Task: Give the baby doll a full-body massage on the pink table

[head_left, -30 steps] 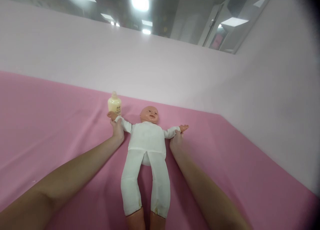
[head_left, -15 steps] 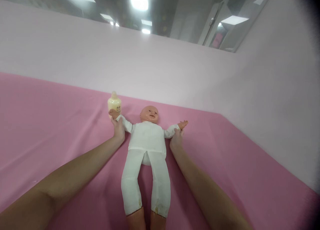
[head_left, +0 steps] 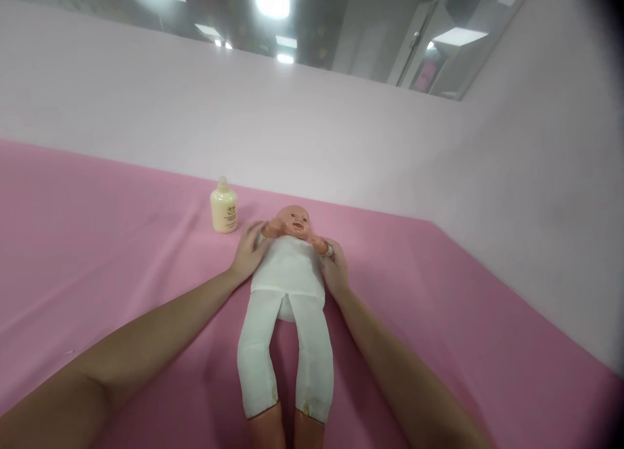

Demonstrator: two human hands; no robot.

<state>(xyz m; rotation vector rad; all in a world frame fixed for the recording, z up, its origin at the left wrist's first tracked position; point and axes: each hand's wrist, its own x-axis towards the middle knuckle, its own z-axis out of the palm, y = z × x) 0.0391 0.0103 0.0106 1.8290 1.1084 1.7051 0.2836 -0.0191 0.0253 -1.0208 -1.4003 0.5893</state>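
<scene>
While the doll's [head_left: 288,286] bare feet sit at the bottom edge of the view, its white-trousered legs run up the middle of the pink cloth [head_left: 97,254] between the person's two forearms. Lying on its back (face up, head pointing away), the doll rests flat on that cloth. Further up, the left hand [head_left: 249,251] grasps the doll's arm on that side, folding it in so the small plastic hand lies near the doll's chin. Opposite it, the right hand [head_left: 335,266] grips the other doll arm in the same way, bent in over the white top. Both hands press against the sides of the doll's chest, with the doll's hands close together just below its face. Beyond the left hand, a cream-coloured bottle [head_left: 223,206] stands upright on the cloth, near the doll's head but apart from it. Behind everything rises a pale pink wall [head_left: 312,130].
</scene>
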